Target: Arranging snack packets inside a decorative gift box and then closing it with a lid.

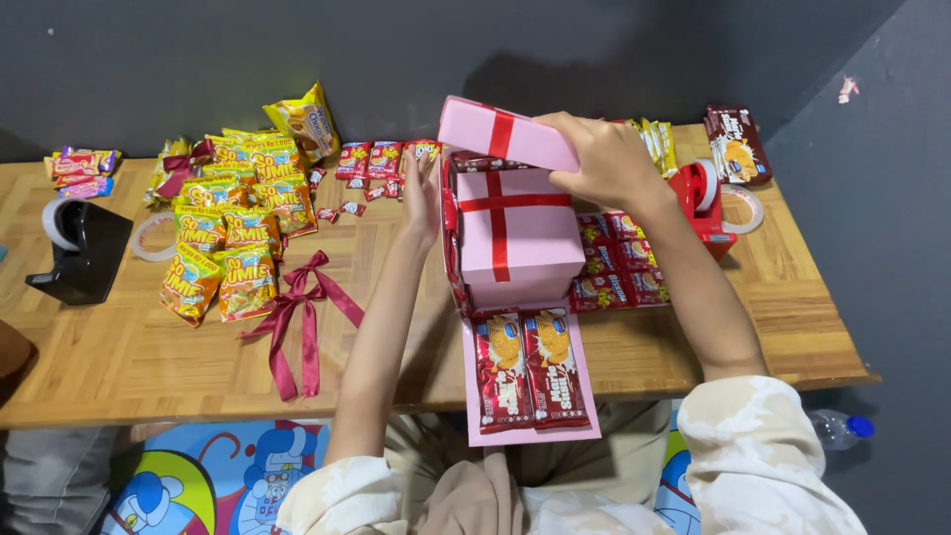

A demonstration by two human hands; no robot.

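The right hand (606,159) grips the pink box lid (505,134) with red ribbon, tilted above the pink gift box (520,243) mid-table. The left hand (421,193) presses flat, fingers spread, against the box's left flap, steadying it. Biscuit packs (525,367) line the near flap overhanging the table's (119,357) front edge; a red tape dispenser (705,203) crowds the right.

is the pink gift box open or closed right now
Open: the right hand holds the pink lid tilted above the pink gift box, whose side flap lies folded down.
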